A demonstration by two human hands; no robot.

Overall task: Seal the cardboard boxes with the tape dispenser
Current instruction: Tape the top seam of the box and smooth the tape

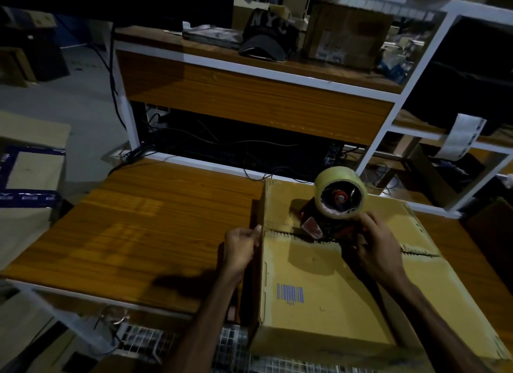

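A closed cardboard box [319,278] with a blue barcode lies on the right half of the wooden table [144,234]. A seam between its top flaps runs left to right across the middle. A red tape dispenser [330,220] with a yellowish tape roll stands on that seam near the box's left edge. My right hand [374,242] grips the dispenser's handle from the right. At the box's left edge, where the seam ends, my left hand [244,245] presses against the upper corner with its thumb on top.
A shelf unit [249,95] stands behind the table, bearing a black cap [266,36] and a brown box [347,34]. Cables lie under it. More cartons [30,172] stand at the left on the floor. A strip of labels [460,136] hangs at the right.
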